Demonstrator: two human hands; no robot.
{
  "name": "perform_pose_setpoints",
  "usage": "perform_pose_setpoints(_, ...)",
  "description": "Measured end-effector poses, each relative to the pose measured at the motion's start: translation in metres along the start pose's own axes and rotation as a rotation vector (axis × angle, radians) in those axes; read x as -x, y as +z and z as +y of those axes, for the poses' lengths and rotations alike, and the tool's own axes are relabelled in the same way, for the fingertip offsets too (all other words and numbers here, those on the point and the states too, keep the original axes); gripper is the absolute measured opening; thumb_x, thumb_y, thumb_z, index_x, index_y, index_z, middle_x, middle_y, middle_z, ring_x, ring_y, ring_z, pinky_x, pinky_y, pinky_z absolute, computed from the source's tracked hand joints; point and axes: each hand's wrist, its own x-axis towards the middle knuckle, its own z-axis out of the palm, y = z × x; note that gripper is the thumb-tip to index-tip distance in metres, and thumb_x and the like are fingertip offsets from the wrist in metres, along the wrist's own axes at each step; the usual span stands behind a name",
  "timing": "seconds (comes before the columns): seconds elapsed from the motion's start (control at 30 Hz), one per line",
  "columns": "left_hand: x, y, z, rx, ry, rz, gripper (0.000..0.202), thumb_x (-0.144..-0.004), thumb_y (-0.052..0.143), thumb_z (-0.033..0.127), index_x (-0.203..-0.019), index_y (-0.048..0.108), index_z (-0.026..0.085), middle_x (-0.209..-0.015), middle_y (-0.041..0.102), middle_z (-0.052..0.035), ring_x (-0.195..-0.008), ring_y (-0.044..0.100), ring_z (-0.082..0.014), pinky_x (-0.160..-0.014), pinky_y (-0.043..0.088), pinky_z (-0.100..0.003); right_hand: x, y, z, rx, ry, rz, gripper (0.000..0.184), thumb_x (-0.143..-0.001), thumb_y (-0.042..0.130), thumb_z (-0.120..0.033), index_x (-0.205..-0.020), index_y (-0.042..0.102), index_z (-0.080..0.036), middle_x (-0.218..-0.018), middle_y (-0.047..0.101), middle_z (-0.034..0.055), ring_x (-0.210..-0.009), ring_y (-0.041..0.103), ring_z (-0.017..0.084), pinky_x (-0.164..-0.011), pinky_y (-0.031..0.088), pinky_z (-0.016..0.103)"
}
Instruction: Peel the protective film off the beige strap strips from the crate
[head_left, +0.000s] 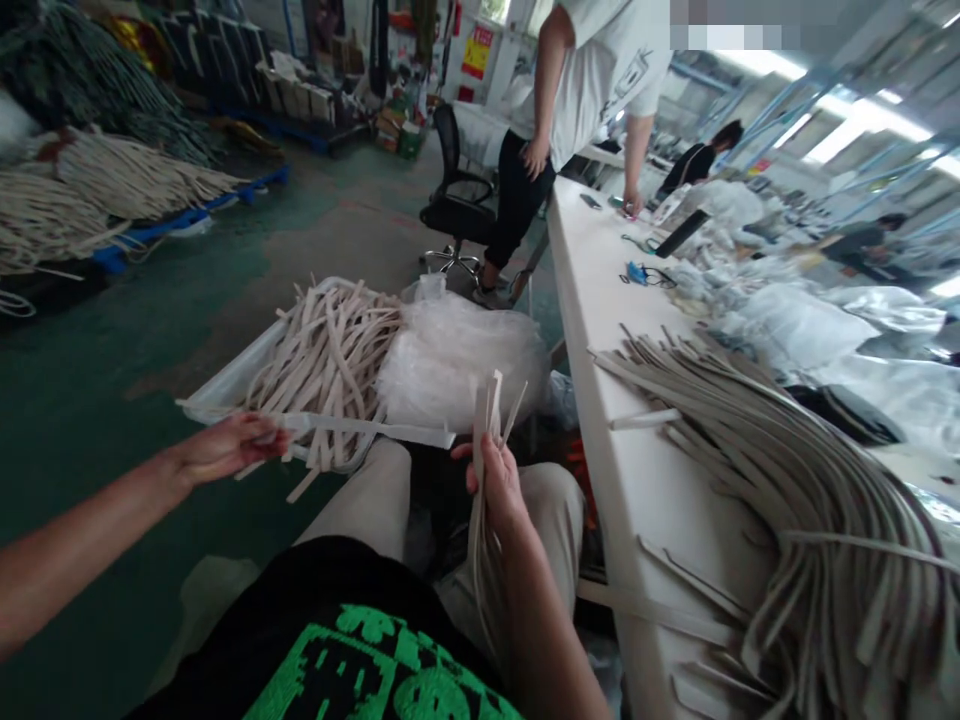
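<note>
Indoors, white table point(590, 290), beige strips point(757, 440) atop; green floor point(82, 400), chair point(459, 217)

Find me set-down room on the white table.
White table: one patch lies left of the strip bundle, nearer than the short strip; another between that bundle's far end and the blue object. The right side is crowded with the bundle and clear plastic.

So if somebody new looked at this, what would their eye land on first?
Probably the big sheaf of beige straps fanned across the white table on the right. Next comes the bright green print on the black shirt at the bottom edge. Near the middle, the right hand grips a smaller bundle of straps, while the left hand holds a pale strap in front of a plastic tub heaped with loose straps.
</note>
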Motion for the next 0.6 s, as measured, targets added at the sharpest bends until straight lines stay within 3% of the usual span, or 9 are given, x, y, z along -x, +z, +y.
perform_pose_setpoints(0.03, -0.008, -0.010, 0.005, 0.088, 0.039, 0.075, 0.047, -0.051, 0.086, 0.066, -0.061, 0.063, 0.027, -0.066, 0.071, -0.0034, -0.078, 0.071, -0.0306, -0.077, 0.062, -0.049, 0.006, 0.002, 0.002, -0.030, 0.026, -0.032, 0.059, -0.080, 0.065, -0.075, -0.089, 0.063, -0.017, -0.071, 0.073, 0.0056, -0.036, 0.041, 0.008, -0.036, 0.024, 0.022)
perform_pose_setpoints(0.1, -0.021, -0.027, 0.018, 0.237, 0.110, 0.159, 0.050, -0.056, 0.084, 0.070, -0.060, 0.058, 0.028, -0.060, 0.065, -0.0012, -0.090, 0.071, -0.0319, -0.084, 0.061, -0.049, 0.017, 0.004, 0.004, -0.061, 0.099, -0.086, 0.057, -0.080, 0.067, -0.073, -0.086, 0.065, -0.016, -0.061, 0.068, 0.0026, -0.034, 0.039, 0.007, -0.036, 0.022, 0.022)
perform_pose_setpoints(0.2, -0.028, -0.028, 0.040, 0.402, 0.190, 0.248, 0.049, -0.071, 0.079, 0.068, -0.059, 0.053, 0.029, -0.059, 0.061, 0.0003, -0.101, 0.069, -0.0276, -0.085, 0.062, -0.041, 0.034, 0.005, 0.006, -0.062, 0.197, -0.161, 0.056, -0.082, 0.068, -0.068, -0.070, 0.067, -0.014, -0.040, 0.048, -0.0027, -0.034, 0.034, 0.007, -0.038, 0.020, 0.022)
perform_pose_setpoints(0.27, -0.025, -0.004, 0.049, 0.542, 0.134, 0.259, 0.043, -0.080, 0.078, 0.057, -0.061, 0.053, 0.028, -0.062, 0.064, 0.0018, -0.090, 0.069, -0.0217, -0.077, 0.063, -0.032, 0.043, 0.006, 0.004, -0.074, 0.233, -0.193, 0.056, -0.080, 0.071, -0.067, -0.065, 0.068, -0.013, -0.038, 0.045, -0.0025, -0.035, 0.035, 0.007, -0.039, 0.020, 0.021)
perform_pose_setpoints(0.4, -0.004, 0.080, 0.047, 0.782, -0.123, 0.121, 0.023, -0.084, 0.080, 0.025, -0.071, 0.063, 0.018, -0.068, 0.070, -0.0004, -0.062, 0.065, -0.0125, -0.060, 0.060, -0.024, 0.052, 0.011, 0.000, -0.083, 0.241, -0.238, 0.058, -0.069, 0.078, -0.068, -0.060, 0.067, -0.013, -0.042, 0.049, -0.0007, -0.035, 0.038, 0.007, -0.038, 0.025, 0.022)
perform_pose_setpoints(0.47, 0.006, 0.119, 0.042, 0.837, -0.210, 0.054, 0.020, -0.084, 0.081, 0.019, -0.073, 0.065, 0.014, -0.071, 0.072, -0.0028, -0.058, 0.066, -0.0118, -0.056, 0.058, -0.023, 0.055, 0.014, -0.001, -0.043, 0.224, -0.248, 0.056, -0.069, 0.079, -0.066, -0.059, 0.066, -0.013, -0.041, 0.050, -0.0005, -0.035, 0.039, 0.008, -0.038, 0.026, 0.022)
perform_pose_setpoints(0.53, 0.013, 0.145, 0.039, 0.889, -0.247, 0.029, 0.020, -0.084, 0.082, 0.019, -0.074, 0.066, 0.012, -0.072, 0.072, -0.0035, -0.057, 0.067, -0.0121, -0.054, 0.057, -0.022, 0.056, 0.017, 0.001, -0.001, 0.211, -0.244, 0.053, -0.069, 0.079, -0.063, -0.060, 0.065, -0.013, -0.042, 0.051, -0.0001, -0.034, 0.040, 0.008, -0.038, 0.027, 0.021)
perform_pose_setpoints(0.6, 0.016, 0.158, 0.040, 0.939, -0.260, 0.034, 0.020, -0.084, 0.082, 0.020, -0.075, 0.066, 0.012, -0.071, 0.072, -0.0026, -0.055, 0.067, -0.0112, -0.053, 0.056, -0.021, 0.056, 0.019, 0.004, 0.025, 0.214, -0.238, 0.048, -0.068, 0.080, -0.059, -0.061, 0.063, -0.014, -0.045, 0.056, 0.0012, -0.034, 0.041, 0.008, -0.037, 0.028, 0.021)
